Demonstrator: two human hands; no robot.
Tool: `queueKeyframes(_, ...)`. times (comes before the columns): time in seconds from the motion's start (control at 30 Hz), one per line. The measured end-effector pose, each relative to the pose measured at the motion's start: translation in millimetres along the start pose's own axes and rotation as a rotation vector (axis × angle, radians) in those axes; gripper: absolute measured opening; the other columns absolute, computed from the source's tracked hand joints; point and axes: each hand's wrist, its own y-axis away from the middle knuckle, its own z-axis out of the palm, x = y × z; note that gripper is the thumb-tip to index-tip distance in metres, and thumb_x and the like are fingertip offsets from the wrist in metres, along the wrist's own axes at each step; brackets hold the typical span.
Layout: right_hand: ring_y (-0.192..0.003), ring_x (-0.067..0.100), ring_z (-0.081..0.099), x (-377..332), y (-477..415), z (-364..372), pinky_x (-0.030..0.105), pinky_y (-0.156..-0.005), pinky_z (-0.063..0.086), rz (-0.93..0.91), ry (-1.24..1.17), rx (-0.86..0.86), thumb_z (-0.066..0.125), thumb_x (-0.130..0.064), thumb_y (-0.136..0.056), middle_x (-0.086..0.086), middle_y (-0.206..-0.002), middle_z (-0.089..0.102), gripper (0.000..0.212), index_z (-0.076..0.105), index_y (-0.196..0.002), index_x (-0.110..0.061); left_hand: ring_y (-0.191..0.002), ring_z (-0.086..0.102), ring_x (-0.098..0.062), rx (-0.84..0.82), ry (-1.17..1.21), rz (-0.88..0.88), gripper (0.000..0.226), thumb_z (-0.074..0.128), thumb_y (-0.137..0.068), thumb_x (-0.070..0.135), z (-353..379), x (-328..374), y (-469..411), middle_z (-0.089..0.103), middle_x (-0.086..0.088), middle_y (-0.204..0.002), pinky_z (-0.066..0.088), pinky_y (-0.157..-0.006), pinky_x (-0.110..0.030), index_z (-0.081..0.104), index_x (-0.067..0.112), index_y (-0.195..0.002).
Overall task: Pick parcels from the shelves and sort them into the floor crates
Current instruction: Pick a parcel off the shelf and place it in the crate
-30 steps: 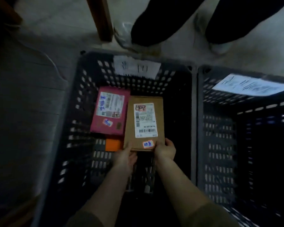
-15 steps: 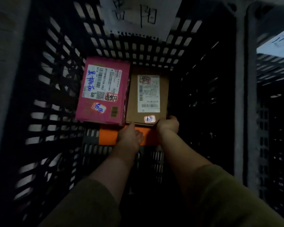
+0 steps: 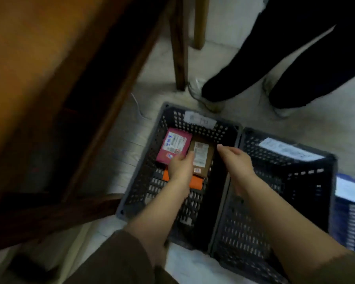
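Holding left hand [image 3: 180, 167] and right hand [image 3: 237, 158] empty above dark crate [image 3: 150, 158], fingers relaxed, close together; inside, brown parcel [image 3: 202, 155] beside pink parcel [image 3: 173, 144].

Orange parcel [image 3: 196, 182] partly beneath brown box [image 3: 201, 156] and left hand [image 3: 180, 167]; crate labels [image 3: 200, 119] illegible.

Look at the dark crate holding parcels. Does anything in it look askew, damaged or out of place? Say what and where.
Nothing looks damaged or spilled. The pink parcel and brown box lie side by side in the crate. The only oddity: an orange parcel is partly buried under the brown box.
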Motion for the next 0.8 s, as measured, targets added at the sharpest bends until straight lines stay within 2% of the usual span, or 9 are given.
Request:
queueKeyframes(0.03,-0.077,0.01,0.061,-17,23,-8,0.012,-0.058,0.049,-0.051,0.012,-0.029,0.06,-0.027,-0.088,0.0,-0.088,0.065,0.03,0.061,-0.111,-0.007,-0.094,0.063,-0.028,0.008,0.013,0.047,0.015,0.057,-0.088,0.021,-7,10,25,0.067,-0.016,-0.1,0.049,-0.085,-0.037,0.063,0.008,-0.089)
queueKeyframes(0.17,-0.082,0.011,0.057,-74,121,-31,0.025,-0.075,0.043,-0.235,0.094,-0.183,0.06,-0.029,-0.089,0.002,-0.094,0.062,0.023,0.063,-0.102,-0.01,-0.106,0.06,-0.033,0.066,0.048,0.194,0.035,0.054,-0.089,0.026,-39,47,134,0.063,-0.022,-0.114,0.047,-0.093,-0.044,0.06,-0.002,-0.109)
queueKeyframes(0.23,-0.075,0.007,0.057,-96,168,-41,0.02,-0.066,0.046,-0.318,0.101,-0.273,0.06,-0.027,-0.088,-0.001,-0.084,0.063,0.016,0.063,-0.093,-0.012,-0.1,0.061,-0.032,0.116,0.125,0.238,0.037,0.055,-0.089,0.028,-53,62,188,0.063,-0.022,-0.113,0.049,-0.086,-0.04,0.059,-0.001,-0.112)
queueKeyframes(0.33,-0.078,0.005,0.058,-133,265,-61,0.011,-0.063,0.044,-0.513,0.184,-0.442,0.061,-0.026,-0.087,-0.005,-0.081,0.064,0.013,0.064,-0.09,-0.013,-0.092,0.061,-0.015,0.15,0.244,0.33,0.034,0.055,-0.09,0.03,-86,77,294,0.065,-0.01,-0.108,0.049,-0.072,-0.024,0.057,0.007,-0.115)
queueKeyframes(0.43,-0.077,0.001,0.058,-164,352,-66,0.003,-0.062,0.043,-0.677,0.271,-0.611,0.062,-0.024,-0.086,-0.004,-0.084,0.066,0.009,0.066,-0.087,-0.016,-0.105,0.06,-0.017,0.209,0.242,0.477,0.038,0.056,-0.09,0.028,-128,91,385,0.064,-0.009,-0.114,0.047,-0.082,-0.022,0.057,0.004,-0.119)
queueKeyframes(0.53,-0.084,-0.002,0.059,-184,433,-49,0.009,-0.066,0.044,-0.777,0.349,-0.783,0.063,-0.031,-0.085,-0.011,-0.088,0.067,0.005,0.066,-0.085,-0.027,-0.1,0.061,-0.014,0.318,0.275,0.593,0.039,0.056,-0.091,0.028,-185,99,459,0.063,-0.013,-0.118,0.046,-0.073,-0.013,0.056,0.004,-0.121)
queueKeyframes(0.63,-0.083,-0.007,0.056,-197,506,-20,0.008,-0.061,0.039,-0.862,0.377,-0.913,0.062,-0.041,-0.083,-0.019,-0.088,0.063,0.007,0.062,-0.082,-0.034,-0.105,0.06,-0.015,0.461,0.323,0.661,0.042,0.057,-0.09,0.03,-250,98,521,0.063,-0.011,-0.118,0.047,-0.082,-0.02,0.054,0.006,-0.123)
queueKeyframes(0.73,-0.088,-0.003,0.056,-203,574,14,0.013,-0.065,0.039,-0.924,0.392,-1.046,0.061,-0.044,-0.082,-0.017,-0.092,0.064,0.011,0.065,-0.085,-0.034,-0.087,0.059,-0.001,0.61,0.364,0.73,0.036,0.057,-0.09,0.029,-317,88,571,0.064,-0.004,-0.112,0.045,-0.065,-0.003,0.055,0.008,-0.118)
queueKeyframes(0.8,-0.088,-0.002,0.057,-202,615,38,0.014,-0.064,0.039,-0.99,0.387,-1.107,0.062,-0.043,-0.082,-0.015,-0.091,0.065,0.011,0.066,-0.084,-0.032,-0.087,0.058,-0.002,0.74,0.37,0.744,0.038,0.057,-0.09,0.031,-359,80,601,0.063,-0.002,-0.11,0.044,-0.062,-0.003,0.055,0.01,-0.12)
